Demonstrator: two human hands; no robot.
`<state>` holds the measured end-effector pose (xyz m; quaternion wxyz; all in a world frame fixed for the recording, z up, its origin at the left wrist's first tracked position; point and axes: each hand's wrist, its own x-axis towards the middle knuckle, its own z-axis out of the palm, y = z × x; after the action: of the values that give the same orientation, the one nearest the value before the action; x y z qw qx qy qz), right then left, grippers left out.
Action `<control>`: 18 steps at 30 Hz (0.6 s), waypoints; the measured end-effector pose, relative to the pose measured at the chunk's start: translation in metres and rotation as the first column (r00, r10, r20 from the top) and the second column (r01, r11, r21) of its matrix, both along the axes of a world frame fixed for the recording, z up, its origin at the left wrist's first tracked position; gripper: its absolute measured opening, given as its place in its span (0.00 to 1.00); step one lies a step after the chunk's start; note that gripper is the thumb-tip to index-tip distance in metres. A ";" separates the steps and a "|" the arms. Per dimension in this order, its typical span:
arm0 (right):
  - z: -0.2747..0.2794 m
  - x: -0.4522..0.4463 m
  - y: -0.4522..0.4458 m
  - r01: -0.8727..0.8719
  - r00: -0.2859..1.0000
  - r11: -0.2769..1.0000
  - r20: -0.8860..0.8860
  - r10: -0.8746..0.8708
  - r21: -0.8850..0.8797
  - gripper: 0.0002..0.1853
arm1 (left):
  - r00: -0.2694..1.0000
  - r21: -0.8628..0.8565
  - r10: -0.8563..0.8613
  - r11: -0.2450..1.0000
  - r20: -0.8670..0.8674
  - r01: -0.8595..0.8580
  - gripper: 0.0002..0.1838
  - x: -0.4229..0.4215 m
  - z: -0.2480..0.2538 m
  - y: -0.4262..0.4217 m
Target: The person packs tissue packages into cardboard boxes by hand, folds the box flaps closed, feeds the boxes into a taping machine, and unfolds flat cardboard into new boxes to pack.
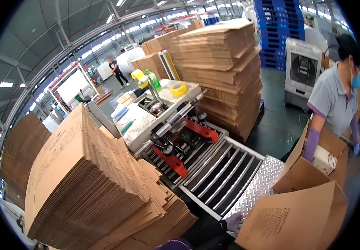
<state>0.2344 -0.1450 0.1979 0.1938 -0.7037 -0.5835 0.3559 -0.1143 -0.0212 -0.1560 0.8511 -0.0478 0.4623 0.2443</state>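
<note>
My left hand (pixel 233 223), in a grey glove, is at the lower left edge of an open cardboard box (pixel 290 214), with its fingers bent against the cardboard. Part of the hand is hidden by the box. Printed text marks the box's near side, and its flaps stand up. My right hand is out of sight. Under and beside the box lies a diamond-patterned metal plate (pixel 258 183). It adjoins a roller conveyor (pixel 226 175), which leads to a carton sealing machine (pixel 159 112) with red side guides (pixel 201 130).
A tall stack of flattened cartons (pixel 88 166) stands at left, another stack (pixel 217 62) behind the machine. At right, a co-worker (pixel 334 96) in purple sleeves reaches into another open box (pixel 299 154) holding a whitish package (pixel 324 159). Tape (pixel 178 88) and a green bottle (pixel 153 80) sit on the machine.
</note>
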 end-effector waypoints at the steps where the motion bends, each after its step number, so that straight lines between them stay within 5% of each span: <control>1: -0.041 -0.014 0.006 0.004 1.000 0.995 -0.013 -0.003 0.096 0.31 | 0.999 0.008 -0.039 0.999 -0.031 0.039 0.40 0.003 -0.002 0.002; 2: -0.085 -0.033 0.014 0.006 1.000 0.981 -0.027 0.000 0.193 0.27 | 0.995 0.233 -0.098 0.968 -0.007 0.097 0.46 0.013 -0.010 0.007; 4: -0.125 -0.086 0.041 -0.260 0.879 0.960 0.438 0.189 0.107 0.18 | 0.983 0.565 -0.164 0.805 -0.081 0.181 0.50 0.036 0.011 0.014; 6: -0.140 -0.137 0.062 -0.349 0.877 0.931 0.388 0.284 0.109 0.14 | 0.899 0.686 -0.115 0.608 -0.422 0.399 0.46 0.066 0.096 0.019; 9: -0.135 -0.125 0.097 -0.519 0.854 0.825 0.087 0.514 0.223 0.13 | 0.679 0.646 0.105 0.439 -0.727 0.624 0.41 0.108 0.150 0.030; 10: -0.122 -0.107 0.111 -0.564 0.824 0.826 -0.095 0.559 -0.023 0.16 | 0.579 0.655 0.306 0.344 -0.756 0.673 0.41 0.125 0.121 0.030; 12: -0.093 -0.069 0.111 -0.354 0.847 0.933 -0.447 0.288 -0.070 0.27 | 0.518 0.589 0.282 0.358 -0.808 0.724 0.40 0.137 0.116 0.031; 13: -0.088 -0.041 0.110 -0.408 0.893 0.913 0.205 0.402 -0.012 0.32 | 0.486 0.554 0.268 0.375 -0.832 0.743 0.39 0.142 0.117 0.031; 14: -0.091 -0.004 0.108 -0.492 0.555 0.871 0.769 0.317 -0.004 0.37 | 0.482 0.525 0.210 0.378 -0.851 0.762 0.38 0.142 0.115 0.033; 15: -0.109 0.040 0.098 -0.341 0.308 0.940 0.944 0.113 -0.001 0.39 | 0.472 0.493 0.154 0.371 -0.868 0.787 0.37 0.138 0.113 0.038; 17: -0.130 0.117 0.092 -0.069 -0.021 0.952 0.954 0.298 -0.299 0.43 | 0.470 0.485 0.132 0.352 -0.872 0.800 0.35 0.134 0.120 0.041; 18: -0.142 0.137 0.092 -0.271 0.175 0.960 0.977 0.124 -0.073 0.44 | 0.484 0.510 0.166 0.349 -0.859 0.786 0.34 0.133 0.129 0.037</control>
<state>0.3710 -0.0529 0.0559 -0.2236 -0.6749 -0.6798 -0.1798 0.0191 0.0163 -0.0272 0.4524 0.6285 0.5862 0.2383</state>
